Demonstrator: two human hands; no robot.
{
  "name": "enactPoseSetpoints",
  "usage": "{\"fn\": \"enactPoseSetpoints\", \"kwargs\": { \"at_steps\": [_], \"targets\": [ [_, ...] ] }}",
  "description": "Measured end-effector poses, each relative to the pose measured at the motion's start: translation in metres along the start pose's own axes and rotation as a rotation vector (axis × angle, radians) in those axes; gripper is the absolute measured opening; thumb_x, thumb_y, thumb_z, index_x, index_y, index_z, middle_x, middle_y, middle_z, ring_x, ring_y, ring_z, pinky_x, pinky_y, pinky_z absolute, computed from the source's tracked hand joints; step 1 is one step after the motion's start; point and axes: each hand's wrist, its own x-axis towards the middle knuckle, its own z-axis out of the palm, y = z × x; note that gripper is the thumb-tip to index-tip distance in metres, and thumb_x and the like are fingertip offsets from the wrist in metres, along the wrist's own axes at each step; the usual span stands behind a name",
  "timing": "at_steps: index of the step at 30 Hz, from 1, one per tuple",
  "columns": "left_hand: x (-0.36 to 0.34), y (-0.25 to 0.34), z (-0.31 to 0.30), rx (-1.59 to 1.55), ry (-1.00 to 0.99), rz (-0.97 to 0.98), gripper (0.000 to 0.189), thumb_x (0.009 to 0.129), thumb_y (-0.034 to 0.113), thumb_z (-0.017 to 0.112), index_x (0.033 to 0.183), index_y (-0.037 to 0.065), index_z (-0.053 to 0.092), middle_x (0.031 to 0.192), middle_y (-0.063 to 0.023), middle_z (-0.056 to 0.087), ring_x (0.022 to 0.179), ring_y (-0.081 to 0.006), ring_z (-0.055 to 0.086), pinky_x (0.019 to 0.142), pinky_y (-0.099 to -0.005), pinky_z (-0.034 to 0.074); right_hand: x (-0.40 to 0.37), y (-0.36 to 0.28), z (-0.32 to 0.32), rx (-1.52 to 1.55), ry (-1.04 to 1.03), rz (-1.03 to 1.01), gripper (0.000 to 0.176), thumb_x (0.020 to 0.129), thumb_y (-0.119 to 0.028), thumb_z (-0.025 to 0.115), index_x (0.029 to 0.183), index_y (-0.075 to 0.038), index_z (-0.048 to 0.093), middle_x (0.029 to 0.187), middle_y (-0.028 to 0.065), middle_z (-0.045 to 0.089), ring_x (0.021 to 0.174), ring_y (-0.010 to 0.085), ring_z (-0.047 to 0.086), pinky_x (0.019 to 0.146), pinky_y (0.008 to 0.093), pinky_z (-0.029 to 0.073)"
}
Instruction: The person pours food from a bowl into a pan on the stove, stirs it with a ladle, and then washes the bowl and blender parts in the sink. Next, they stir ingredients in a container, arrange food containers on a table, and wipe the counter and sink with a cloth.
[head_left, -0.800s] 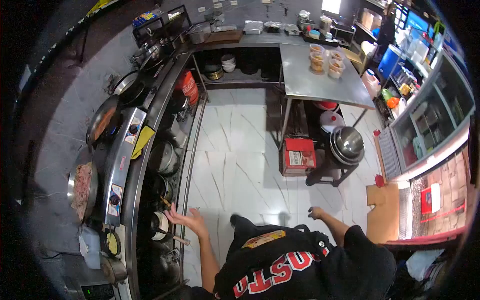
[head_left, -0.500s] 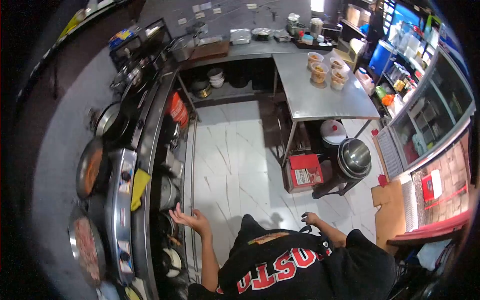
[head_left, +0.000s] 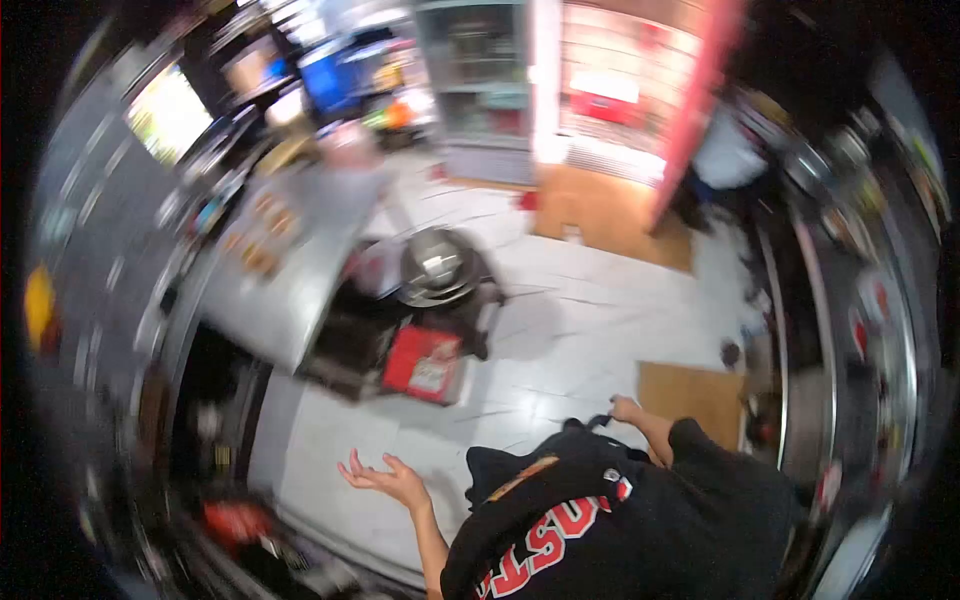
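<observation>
My left hand is held out over the white tiled floor, palm up with its fingers spread. It touches nothing. My right hand hangs by the front of my black shirt, its fingers curled. A small dark strip shows beside these fingers; what it is, and what the hand holds, I cannot make out. Ahead of my hands, a red box sits on the floor. Behind it is a stack of metal bowls on a dark stand.
A steel table on the left bears several plastic tubs, blurred. Flattened cardboard lies before a bright doorway, and another cardboard sheet is at right. A glass-door cabinet stands at the back. Shelving lines the right side.
My view has swung right, away from the stove and pans, towards the doorway and right-hand shelves. The table and red box now lie further left. My left hand stays spread, my right hand curled.
</observation>
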Motion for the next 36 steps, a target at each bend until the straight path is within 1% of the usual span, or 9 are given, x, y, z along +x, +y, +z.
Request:
{"fn": "enactPoseSetpoints", "kwargs": {
  "at_steps": [5,9,11,15,17,27,30,33,36],
  "targets": [
    [-0.055,0.132,0.150,-0.267,-0.226,0.323,0.051,0.074,0.003,0.049,0.122,0.004,0.032,0.130,-0.0205,0.011,0.117,-0.0354,0.024,0.090,-0.0467,0.031,-0.028,0.149,-0.029,0.245,0.454,0.472,0.042,0.070,-0.018,0.048,0.106,0.005,0.046,0.101,0.0259,0.053,0.095,0.0387,0.051,0.081,0.0433,0.041],
    [-0.101,0.267,0.203,-0.539,-0.558,0.360,0.051,0.076,0.007,0.048,0.120,-0.007,0.026,0.129,-0.0201,0.017,0.113,-0.0328,0.031,0.091,-0.0444,0.030,-0.071,0.211,-0.056,0.532,0.595,0.659,0.046,0.070,-0.020,0.050,0.108,0.005,0.043,0.097,0.0271,0.053,0.092,0.0405,0.051,0.079,0.0448,0.041],
    [-0.121,0.300,0.242,-0.482,-0.544,0.628,0.052,0.076,0.006,0.049,0.120,-0.007,0.024,0.129,-0.0207,0.016,0.113,-0.0333,0.031,0.090,-0.0448,0.030,-0.098,0.214,-0.076,0.512,0.562,0.661,0.054,0.070,-0.017,0.053,0.117,0.001,0.034,0.095,0.0233,0.055,0.085,0.0329,0.055,0.073,0.0400,0.044],
    [-0.160,0.367,0.298,-0.664,-0.837,0.569,0.049,0.076,0.003,0.049,0.119,-0.003,0.027,0.130,-0.0215,0.013,0.116,-0.0336,0.028,0.083,-0.0409,0.038,-0.048,0.291,-0.019,0.822,0.488,0.583,0.054,0.069,-0.016,0.060,0.115,0.000,0.037,0.087,0.0155,0.057,0.078,0.0222,0.057,0.065,0.0323,0.046],
    [-0.178,0.398,0.323,-0.700,-0.890,0.578,0.049,0.075,0.002,0.049,0.120,-0.001,0.027,0.130,-0.0210,0.013,0.116,-0.0329,0.028,0.081,-0.0397,0.039,-0.009,0.326,0.012,1.134,0.823,0.407,0.048,0.070,-0.014,0.062,0.110,0.000,0.042,0.079,0.0118,0.056,0.076,0.0161,0.056,0.063,0.0281,0.046],
    [-0.250,0.542,0.489,-0.858,-1.049,0.592,0.052,0.073,-0.003,0.047,0.121,0.003,0.030,0.130,-0.0173,0.013,0.110,-0.0312,0.035,0.076,-0.0355,0.043,-0.027,0.320,-0.248,0.659,1.232,0.496,0.045,0.073,-0.020,0.063,0.110,-0.004,0.044,0.088,0.0098,0.056,0.072,0.0159,0.056,0.061,0.0280,0.045],
    [-0.270,0.591,0.518,-0.881,-1.131,0.561,0.051,0.073,-0.004,0.046,0.121,0.003,0.031,0.130,-0.0183,0.013,0.109,-0.0306,0.038,0.075,-0.0354,0.045,-0.033,0.351,-0.295,0.761,1.095,0.542,0.042,0.075,-0.020,0.061,0.111,-0.005,0.046,0.087,0.0084,0.057,0.069,0.0140,0.057,0.056,0.0268,0.046],
    [-0.292,0.644,0.526,-0.937,-1.264,0.576,0.048,0.073,-0.006,0.046,0.118,0.002,0.034,0.129,-0.0187,0.015,0.109,-0.0295,0.039,0.075,-0.0337,0.045,-0.043,0.385,-0.328,1.394,1.180,0.403,0.036,0.077,-0.014,0.058,0.109,-0.001,0.047,0.110,0.0116,0.050,0.073,0.0169,0.055,0.058,0.0286,0.046],
    [-0.321,0.680,0.544,-0.992,-1.307,0.691,0.042,0.073,-0.007,0.046,0.113,0.002,0.039,0.126,-0.0173,0.024,0.107,-0.0278,0.040,0.071,-0.0301,0.046,-0.072,0.419,-0.393,1.625,1.345,0.528,0.034,0.083,-0.022,0.054,0.110,-0.002,0.048,0.094,0.0064,0.055,0.059,0.0105,0.053,0.046,0.0219,0.043]
  ]
}}
